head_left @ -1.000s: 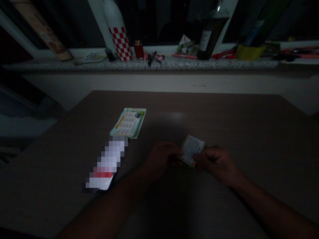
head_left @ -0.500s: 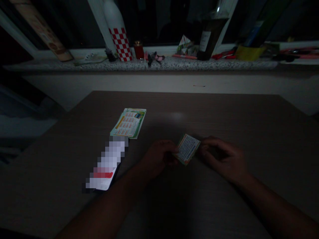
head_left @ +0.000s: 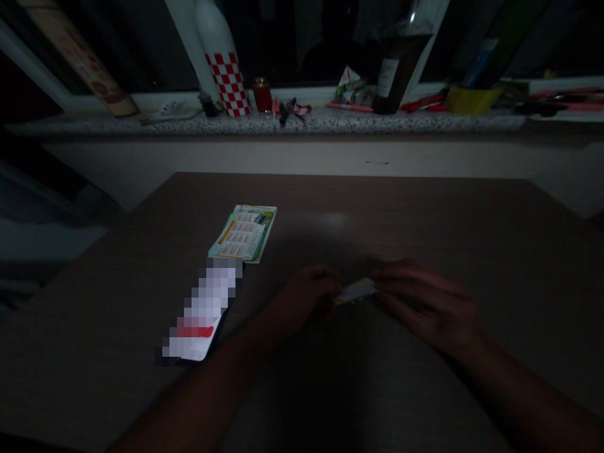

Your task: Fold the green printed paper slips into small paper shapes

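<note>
Between my two hands is a small folded printed paper (head_left: pixel 357 290), tilted so that it looks narrow. My left hand (head_left: pixel 309 292) pinches its left end. At its right end are the fingertips of my right hand (head_left: pixel 427 296), closed together on the edge. Dim light hides the finer folds. To the left lies a stack of printed leaflets (head_left: pixel 248 233) with calendar grids on top. Just below the stack, a phone (head_left: pixel 201 314) with a lit, blurred screen lies near my left forearm.
The brown table (head_left: pixel 425 220) reaches to a wall under a granite windowsill (head_left: pixel 325 123). On the sill stand a red-and-white checkered bottle (head_left: pixel 229 82), a small red jar (head_left: pixel 262 94), a dark labelled bottle (head_left: pixel 394 78) and a yellow container (head_left: pixel 472 99).
The paper has tipped from showing its printed face to a narrow, nearly edge-on view. My right hand's fingers have straightened and come together at its right end.
</note>
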{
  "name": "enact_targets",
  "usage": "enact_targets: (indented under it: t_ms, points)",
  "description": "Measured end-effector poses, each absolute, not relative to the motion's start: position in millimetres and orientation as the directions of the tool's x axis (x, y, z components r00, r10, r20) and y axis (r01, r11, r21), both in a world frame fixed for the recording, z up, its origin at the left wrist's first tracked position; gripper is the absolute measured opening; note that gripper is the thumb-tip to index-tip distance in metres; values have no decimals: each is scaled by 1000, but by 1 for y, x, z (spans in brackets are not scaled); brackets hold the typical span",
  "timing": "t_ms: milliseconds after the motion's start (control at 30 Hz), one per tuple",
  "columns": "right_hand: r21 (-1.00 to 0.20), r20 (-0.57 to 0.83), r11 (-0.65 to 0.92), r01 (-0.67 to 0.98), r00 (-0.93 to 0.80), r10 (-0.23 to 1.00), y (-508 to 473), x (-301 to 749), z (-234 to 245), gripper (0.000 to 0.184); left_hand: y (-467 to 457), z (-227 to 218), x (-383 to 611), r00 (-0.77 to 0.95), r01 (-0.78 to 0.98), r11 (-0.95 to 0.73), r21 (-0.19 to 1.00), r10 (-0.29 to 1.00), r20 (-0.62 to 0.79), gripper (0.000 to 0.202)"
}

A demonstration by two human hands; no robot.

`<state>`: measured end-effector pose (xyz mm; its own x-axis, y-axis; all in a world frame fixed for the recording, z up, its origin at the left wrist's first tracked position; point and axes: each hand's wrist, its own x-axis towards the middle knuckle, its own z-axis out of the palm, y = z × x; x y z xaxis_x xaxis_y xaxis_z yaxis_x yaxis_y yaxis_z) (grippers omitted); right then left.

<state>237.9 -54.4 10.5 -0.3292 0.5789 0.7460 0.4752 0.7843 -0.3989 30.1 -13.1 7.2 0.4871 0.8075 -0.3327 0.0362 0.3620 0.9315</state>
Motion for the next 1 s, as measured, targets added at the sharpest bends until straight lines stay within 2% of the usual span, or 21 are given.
enact_targets:
  t_ms: [67,133,233,333,433,600,733,1000]
  points:
    - [-403,733,785,470,-349,584,-54,237,13,26,-13,10,28,411,159,121,980,894,-177,11]
    - [-406,726,785,468,-357,588,-54,236,13,23,-13,14,24,358,266,-152,952,933,49,10]
    - [-415,715,777,473,-359,600,-54,235,11,20,-18,17,21,401,343,-541,768,824,400,13]
    - [-424,701,765,485,-359,616,-55,234,8,20,-23,17,22,523,362,-781,510,622,582,14]
    - [-427,701,749,507,-338,628,-56,233,9,19,-24,14,26,554,374,-851,368,523,648,4]
    - [-445,707,745,497,-316,633,-58,229,11,19,-21,12,26,519,387,-851,354,518,680,3]
    - [-406,734,761,506,-315,602,-58,228,11,21,-22,12,25,539,386,-858,340,509,671,2]
    - [-314,730,791,525,-400,555,-60,226,8,16,-23,17,30,615,373,-903,213,412,672,5]
